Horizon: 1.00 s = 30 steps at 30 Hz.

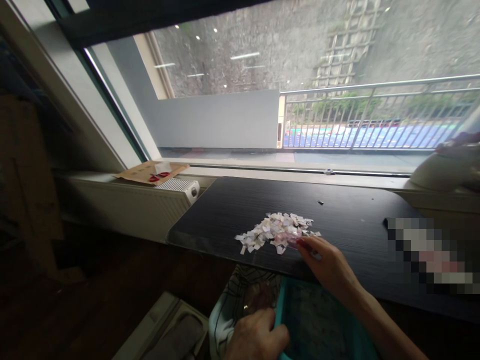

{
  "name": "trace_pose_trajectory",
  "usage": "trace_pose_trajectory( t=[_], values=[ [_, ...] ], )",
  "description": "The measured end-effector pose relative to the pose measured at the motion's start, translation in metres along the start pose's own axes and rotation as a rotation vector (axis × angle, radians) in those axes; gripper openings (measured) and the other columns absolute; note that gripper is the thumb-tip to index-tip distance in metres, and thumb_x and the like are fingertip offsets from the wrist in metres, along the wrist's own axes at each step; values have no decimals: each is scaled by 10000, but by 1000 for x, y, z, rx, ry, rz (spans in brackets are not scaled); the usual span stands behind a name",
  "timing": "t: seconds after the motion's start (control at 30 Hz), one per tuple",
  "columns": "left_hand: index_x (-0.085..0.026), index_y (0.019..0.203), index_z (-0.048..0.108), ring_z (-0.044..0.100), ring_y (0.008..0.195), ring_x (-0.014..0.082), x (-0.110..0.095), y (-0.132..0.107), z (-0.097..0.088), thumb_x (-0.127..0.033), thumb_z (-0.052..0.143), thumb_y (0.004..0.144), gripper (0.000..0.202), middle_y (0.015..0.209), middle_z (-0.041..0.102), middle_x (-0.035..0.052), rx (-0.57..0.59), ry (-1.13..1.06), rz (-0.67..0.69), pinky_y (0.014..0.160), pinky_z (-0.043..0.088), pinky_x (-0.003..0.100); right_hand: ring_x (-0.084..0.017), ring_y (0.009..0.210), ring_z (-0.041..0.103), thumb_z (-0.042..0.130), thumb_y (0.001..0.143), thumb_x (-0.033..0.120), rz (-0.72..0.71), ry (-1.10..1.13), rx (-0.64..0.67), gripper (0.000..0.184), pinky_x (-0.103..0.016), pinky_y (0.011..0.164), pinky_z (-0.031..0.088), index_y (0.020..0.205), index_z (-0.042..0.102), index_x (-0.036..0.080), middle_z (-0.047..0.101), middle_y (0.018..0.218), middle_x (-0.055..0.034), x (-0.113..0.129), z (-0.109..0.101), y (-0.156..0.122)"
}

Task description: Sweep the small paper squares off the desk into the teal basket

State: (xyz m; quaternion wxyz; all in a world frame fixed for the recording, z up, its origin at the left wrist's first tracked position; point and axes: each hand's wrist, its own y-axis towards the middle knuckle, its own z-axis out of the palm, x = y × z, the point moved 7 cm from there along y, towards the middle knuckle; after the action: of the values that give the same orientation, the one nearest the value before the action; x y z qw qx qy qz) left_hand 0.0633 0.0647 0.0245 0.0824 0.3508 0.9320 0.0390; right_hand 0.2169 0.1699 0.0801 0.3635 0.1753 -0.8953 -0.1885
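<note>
On the black table point(258, 197) lies a loose heap of small white paper scraps point(266, 227). My right hand point(330, 260) is at the heap's right side, fingers pinched on a pinkish see-through piece point(287, 236) that rests against the scraps; its exact kind is unclear. Below the table's front edge, a teal plastic bin point(283, 305) sits close to my body. My left hand point(257, 335) is closed, its thumb over the bin's left rim. The bin's inside is dark, with pale bits that I cannot make out.
Red-handled scissors point(159, 176) lie on a brown envelope point(144, 172) on the sill at left, above a radiator point(180, 187). A small dark object point(320, 202) lies farther back on the table. A pixelated patch hides something at right. A large window stands behind.
</note>
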Motion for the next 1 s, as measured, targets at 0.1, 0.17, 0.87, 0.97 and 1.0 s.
trace_pose_trajectory(
  t=[0.1, 0.17, 0.87, 0.97, 1.0],
  values=[
    [-212, 714, 550, 508, 586, 147, 2, 0, 5, -229, 705, 728, 156, 680, 515, -24, -3, 20, 7, 457, 260, 238, -178, 830, 615, 488, 880, 266, -16, 13, 18, 185, -272, 742, 476, 948, 651, 212, 674, 906, -42, 1, -1, 0],
    [-214, 721, 552, 506, 585, 147, 2, 0, 6, -236, 708, 728, 158, 678, 508, -26, -20, 17, 17, 457, 263, 236, -179, 813, 615, 491, 878, 274, 6, -9, -8, 187, -273, 729, 475, 944, 650, 204, 671, 895, -47, -1, -6, 0],
    [-213, 722, 505, 478, 579, 144, 5, -7, 12, -206, 701, 711, 197, 677, 465, -33, -86, -33, 43, 463, 266, 227, -177, 743, 622, 498, 855, 302, 115, -105, 10, 201, -295, 688, 489, 930, 649, 193, 680, 856, -48, -10, -29, -12],
    [-213, 726, 481, 485, 586, 139, 5, -9, 8, -148, 643, 727, 175, 678, 457, -37, -76, -73, 68, 469, 277, 221, -182, 702, 620, 505, 851, 346, 159, -135, -70, 233, -299, 659, 494, 939, 655, 190, 682, 814, -49, -22, -40, -9],
    [-214, 735, 477, 493, 598, 140, 6, -10, 5, -131, 622, 737, 167, 690, 463, -34, -71, -82, 72, 477, 286, 220, -186, 705, 621, 502, 853, 355, 164, -143, -92, 244, -302, 657, 496, 942, 657, 190, 685, 820, -52, -27, -42, -7]
  ],
)
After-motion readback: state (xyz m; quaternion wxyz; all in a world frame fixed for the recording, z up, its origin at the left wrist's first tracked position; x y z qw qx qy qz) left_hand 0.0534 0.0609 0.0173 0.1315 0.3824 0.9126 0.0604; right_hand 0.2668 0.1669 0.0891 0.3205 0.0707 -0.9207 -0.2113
